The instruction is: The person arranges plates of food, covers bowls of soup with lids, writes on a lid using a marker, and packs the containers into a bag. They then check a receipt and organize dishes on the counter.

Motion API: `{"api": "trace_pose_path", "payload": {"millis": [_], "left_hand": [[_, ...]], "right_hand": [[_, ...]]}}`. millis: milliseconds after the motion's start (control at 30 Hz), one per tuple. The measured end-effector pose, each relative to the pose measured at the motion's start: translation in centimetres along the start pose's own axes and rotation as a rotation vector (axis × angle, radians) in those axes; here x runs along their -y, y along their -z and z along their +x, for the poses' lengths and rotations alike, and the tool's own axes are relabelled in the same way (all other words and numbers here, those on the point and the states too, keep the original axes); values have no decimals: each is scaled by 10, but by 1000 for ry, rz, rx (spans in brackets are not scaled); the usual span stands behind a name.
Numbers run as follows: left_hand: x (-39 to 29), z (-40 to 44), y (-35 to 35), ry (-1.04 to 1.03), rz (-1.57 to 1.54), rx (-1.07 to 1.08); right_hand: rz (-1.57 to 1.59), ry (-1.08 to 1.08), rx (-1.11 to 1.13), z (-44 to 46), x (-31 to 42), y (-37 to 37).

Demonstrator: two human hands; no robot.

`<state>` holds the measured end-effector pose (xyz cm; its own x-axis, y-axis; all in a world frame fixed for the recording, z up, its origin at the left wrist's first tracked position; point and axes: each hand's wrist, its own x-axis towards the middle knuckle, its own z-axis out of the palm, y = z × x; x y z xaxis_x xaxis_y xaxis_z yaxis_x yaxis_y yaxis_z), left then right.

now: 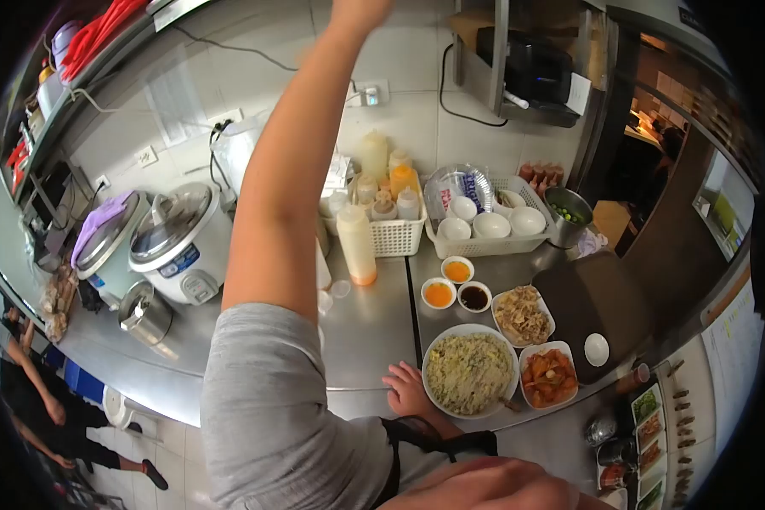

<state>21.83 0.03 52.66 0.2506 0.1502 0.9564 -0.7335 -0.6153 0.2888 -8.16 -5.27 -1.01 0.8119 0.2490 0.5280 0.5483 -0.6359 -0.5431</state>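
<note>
My left arm stretches up past the counter to the top edge. Only the base of my left hand (pixel 364 12) shows there, and its fingers are cut off. My right hand (pixel 406 391) rests open at the counter's front edge, fingers apart, with nothing visible in it. Just right of it is a round white bowl of fried rice (pixel 470 371). Beside that bowl are a white dish of reddish-orange food (pixel 549 376) and a dish of pale brown pieces (pixel 523 315). Small cups of orange sauce (pixel 439 295) and dark sauce (pixel 474 297) sit behind the rice.
A squeeze bottle (pixel 355 246) stands before a white basket of bottles (pixel 397 238). Another basket (pixel 484 246) holds small bowls. Rice cookers (pixel 178 246) and a metal pot (pixel 144 314) occupy the left counter. Another person (pixel 51 399) is at far left.
</note>
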Motion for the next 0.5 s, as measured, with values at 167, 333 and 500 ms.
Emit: {"api": "trace_pose_path", "payload": {"millis": [167, 333, 500], "left_hand": [[21, -128, 112, -351, -60, 617], [102, -228, 234, 273, 28, 1249], [223, -368, 332, 605, 418, 1375]], "right_hand": [[-17, 17, 36, -1, -2, -2], [-76, -102, 158, 5, 10, 4], [-84, -90, 177, 7, 13, 5]]}}
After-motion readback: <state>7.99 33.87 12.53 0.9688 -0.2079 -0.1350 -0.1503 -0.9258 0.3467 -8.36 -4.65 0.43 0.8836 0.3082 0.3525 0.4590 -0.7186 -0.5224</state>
